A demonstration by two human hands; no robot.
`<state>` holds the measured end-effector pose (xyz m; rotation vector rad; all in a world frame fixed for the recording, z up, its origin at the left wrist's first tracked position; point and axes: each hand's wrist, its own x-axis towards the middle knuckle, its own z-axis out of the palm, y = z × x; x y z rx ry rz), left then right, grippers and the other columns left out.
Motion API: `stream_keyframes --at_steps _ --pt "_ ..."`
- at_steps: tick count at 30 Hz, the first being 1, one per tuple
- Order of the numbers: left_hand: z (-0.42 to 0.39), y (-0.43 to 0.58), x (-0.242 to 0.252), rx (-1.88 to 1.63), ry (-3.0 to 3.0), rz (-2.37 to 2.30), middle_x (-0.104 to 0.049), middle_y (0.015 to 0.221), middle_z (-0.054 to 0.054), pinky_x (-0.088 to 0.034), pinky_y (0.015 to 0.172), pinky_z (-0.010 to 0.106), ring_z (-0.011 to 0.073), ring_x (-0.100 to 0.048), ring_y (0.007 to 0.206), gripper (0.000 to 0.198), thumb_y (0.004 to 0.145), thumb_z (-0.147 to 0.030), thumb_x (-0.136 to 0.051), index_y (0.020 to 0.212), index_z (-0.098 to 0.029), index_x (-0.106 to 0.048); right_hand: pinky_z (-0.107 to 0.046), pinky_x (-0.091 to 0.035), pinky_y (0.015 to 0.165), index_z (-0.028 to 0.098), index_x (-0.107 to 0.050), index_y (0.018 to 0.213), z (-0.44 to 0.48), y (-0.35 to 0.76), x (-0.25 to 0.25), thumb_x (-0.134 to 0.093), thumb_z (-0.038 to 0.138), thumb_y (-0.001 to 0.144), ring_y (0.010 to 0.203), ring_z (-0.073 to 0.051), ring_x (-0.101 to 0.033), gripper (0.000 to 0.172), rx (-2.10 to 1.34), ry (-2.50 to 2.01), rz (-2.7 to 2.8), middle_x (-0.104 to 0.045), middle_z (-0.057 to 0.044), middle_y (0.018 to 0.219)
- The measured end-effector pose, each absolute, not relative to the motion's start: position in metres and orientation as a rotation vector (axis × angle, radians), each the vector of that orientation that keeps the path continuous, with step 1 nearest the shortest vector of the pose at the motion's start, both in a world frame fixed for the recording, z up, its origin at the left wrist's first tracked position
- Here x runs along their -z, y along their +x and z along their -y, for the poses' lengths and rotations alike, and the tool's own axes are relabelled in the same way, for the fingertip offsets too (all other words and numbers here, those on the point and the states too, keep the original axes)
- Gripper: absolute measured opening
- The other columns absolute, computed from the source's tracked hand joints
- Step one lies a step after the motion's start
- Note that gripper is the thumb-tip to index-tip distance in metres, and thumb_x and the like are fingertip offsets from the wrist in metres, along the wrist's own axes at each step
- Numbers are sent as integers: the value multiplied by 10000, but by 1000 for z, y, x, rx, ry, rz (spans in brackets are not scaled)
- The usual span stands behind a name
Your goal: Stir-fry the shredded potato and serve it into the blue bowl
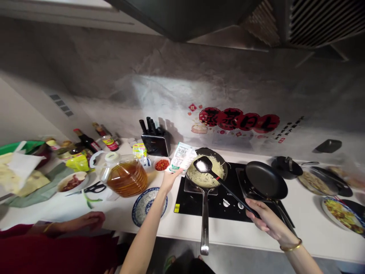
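Note:
My left hand (170, 180) grips a white packet with green print and a barcode (182, 155), tilted beside the wok's left rim. In my right hand (265, 219) is the long black handle of a ladle (203, 164). White granules lie in the ladle's bowl, which hangs over the wok (223, 154). Pale shredded strips (212, 179) fill much of the wok, which sits on the left burner with its metal handle pointing toward me. Left of the packet stands a small bowl of chopped red chili (161, 164).
A frying pan (265, 179) rests on the right burner of the black cooktop (182, 203). A blue-patterned bowl (138, 207), an oil jug (125, 177) and a knife block (156, 144) are left. Another person's hand (89, 220) is at lower left. Plated food (342, 213) stands at right.

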<state>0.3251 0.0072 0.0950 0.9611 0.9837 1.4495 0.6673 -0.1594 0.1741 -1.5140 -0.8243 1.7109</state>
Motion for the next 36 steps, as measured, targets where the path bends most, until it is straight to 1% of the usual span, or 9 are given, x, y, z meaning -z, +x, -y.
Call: stream_keyframes --at_steps 7,12,15,20,23,26,29,32,36 --pt "17 311 -95 -1563 732 -847 -656 1171 128 -474 939 418 269 -597 1106 623 635 -338 -788 1193 -163 -572 -119 -72 311 191 -437 742 149 664 -204 -609 526 773 336 30 -174 379 -1776 -1510 920 -452 77 549" --pt "51 292 -92 -1695 654 -784 -650 1181 121 -463 951 426 271 -587 1119 669 638 -421 -776 1226 -198 -549 -110 -81 305 190 -474 763 140 656 -222 -631 537 745 334 32 -166 382 -1804 -1606 1019 -444 75 547" --pt "82 279 -91 -1777 628 -731 -633 1207 119 -451 967 439 285 -581 1124 735 603 -487 -784 1239 -212 -540 -102 -89 307 187 -485 759 134 650 -231 -643 552 725 337 34 -165 399 -1851 -1651 1110 -448 71 539" --pt "145 257 -87 -1931 554 -741 -633 1204 115 -458 954 457 314 -573 1124 774 558 -531 -796 1223 -221 -552 -92 -120 300 206 -525 895 126 633 -241 -720 559 600 334 21 -194 500 -1864 -1860 1127 -488 54 513" --pt "180 241 -82 -2029 488 -760 -636 1194 114 -449 962 461 313 -568 1131 777 557 -536 -795 1221 -217 -546 -99 -163 285 225 -522 981 124 614 -244 -747 536 531 323 9 -212 592 -1868 -1925 1112 -502 47 505" --pt "207 222 -78 -2097 433 -801 -638 1184 108 -441 971 458 303 -567 1132 789 557 -563 -782 1221 -217 -534 -104 -178 266 235 -532 1003 125 592 -246 -766 486 485 311 6 -210 621 -1876 -1935 1115 -527 32 516" --pt "227 200 -77 -2156 412 -899 -644 1160 89 -445 972 452 293 -553 1147 806 552 -628 -746 1219 -234 -523 -131 -206 232 255 -561 984 127 574 -242 -755 465 506 293 -17 -235 557 -1865 -1926 1168 -538 19 531" --pt "247 175 -76 -2114 444 -1006 -637 1152 82 -437 992 430 287 -503 1207 794 588 -726 -640 1207 -239 -537 -163 -254 215 267 -579 1001 128 565 -230 -728 465 565 273 -42 -280 502 -1852 -1864 1264 -528 24 532" --pt "278 140 -72 -1989 456 -1028 -627 1160 112 -443 985 419 305 -476 1237 726 634 -728 -592 1172 -241 -585 -197 -305 211 283 -597 1012 129 554 -211 -696 494 607 256 -76 -329 467 -1812 -1781 1391 -528 10 500"
